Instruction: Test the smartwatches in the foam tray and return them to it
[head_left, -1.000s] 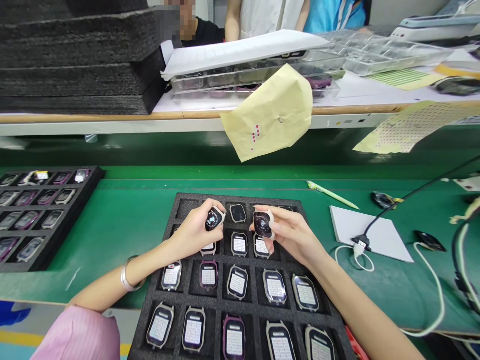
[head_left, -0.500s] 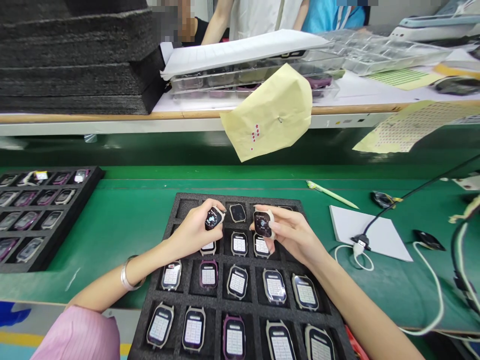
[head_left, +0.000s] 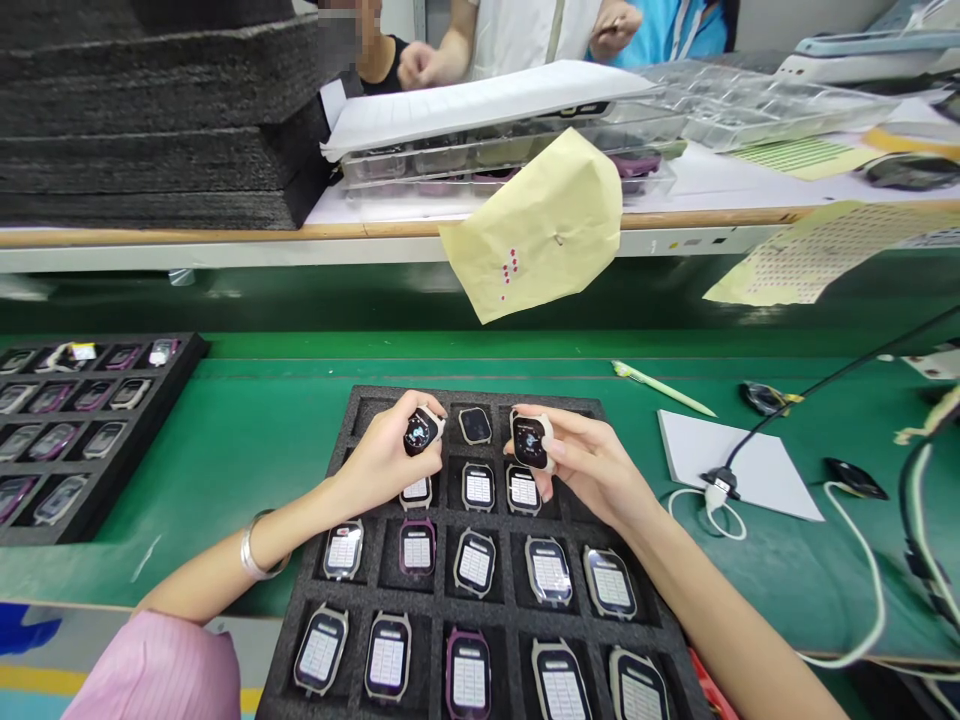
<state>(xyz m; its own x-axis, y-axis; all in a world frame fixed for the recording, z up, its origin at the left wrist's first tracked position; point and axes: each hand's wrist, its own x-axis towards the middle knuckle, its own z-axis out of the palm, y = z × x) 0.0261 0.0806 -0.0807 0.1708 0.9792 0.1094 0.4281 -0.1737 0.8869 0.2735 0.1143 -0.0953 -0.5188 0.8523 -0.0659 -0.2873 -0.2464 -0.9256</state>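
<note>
Grips a watch body (head_left: 420, 432) in the left hand (head_left: 382, 458), fingers curled round the case, lit dial tilted up toward the camera. Pinches a second watch body (head_left: 529, 441) in the right hand (head_left: 596, 468), thumb and fingertips clamped on its edges, screen also lit. Holds both just above the far rows of a black foam tray (head_left: 361, 408), near each other but not touching, on either side of a dark-screened watch (head_left: 475, 425) lying in its pocket. Shows, in the nearer pockets, more watches (head_left: 475, 563), screens white with rows of text, cases beige or purple. Works over a green belt (head_left: 270, 440) bearing the tray, with a second foam tray (head_left: 191, 352) of watches well off to the left. Wears a silver bangle (head_left: 256, 552) on the left wrist. Has, to the right of the tray, a pale green pen (head_left: 664, 390), a white pad (head_left: 750, 470) and a white cable plug (head_left: 718, 492) at the pad's near corner. Faces a raised shelf with a yellow envelope (head_left: 540, 230) hanging over its edge, stacked dark foam sheets (head_left: 150, 110) at left and other people's hands (head_left: 420, 65) beyond.
</note>
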